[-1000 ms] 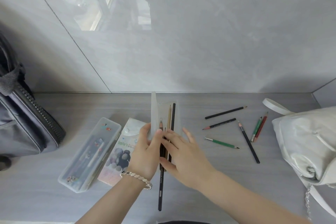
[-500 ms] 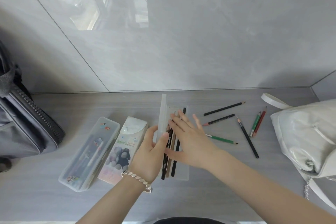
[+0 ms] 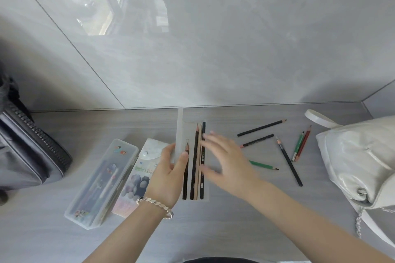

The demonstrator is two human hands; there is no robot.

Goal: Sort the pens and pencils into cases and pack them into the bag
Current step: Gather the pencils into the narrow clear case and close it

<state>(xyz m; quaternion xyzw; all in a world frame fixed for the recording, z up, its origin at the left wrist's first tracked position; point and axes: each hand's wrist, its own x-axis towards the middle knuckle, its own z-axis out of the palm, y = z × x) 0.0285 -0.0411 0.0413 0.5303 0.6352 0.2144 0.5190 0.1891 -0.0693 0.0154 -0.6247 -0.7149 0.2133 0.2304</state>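
An open pencil case [image 3: 205, 197] lies in the middle of the desk [image 3: 235, 226], with its lid [image 3: 179, 130] stood upright along the left side. Four pencils [image 3: 194, 166] are laid side by side in its tray, tips pointing toward the wall: a short dark one, a longer brown one, a pale wooden one and a black one.

The lid is pinched by the left grip [image 3: 168, 177], thumb on the inner face and fingers on the outer face; a silver bracelet [image 3: 155, 204] is worn on that wrist. The right grip [image 3: 226, 160] is seen blurred over the right edge of the case, fingers straight and spread, with nothing held. Whether it touches the case cannot be told.

To the right of the case, loose pencils are scattered on the desk: two dark ones [image 3: 261, 127] near the back, a green one [image 3: 264, 165] just beside the right wrist, a long black one [image 3: 289, 161], and a green and red pair [image 3: 300, 144] lying together. A white bag [image 3: 359, 156] rests at the far right.

Left of the open case, a printed case [image 3: 139, 177] and a clear case [image 3: 102, 183] with pens inside are laid side by side. A dark bag [image 3: 27, 151] is seen at the left edge.
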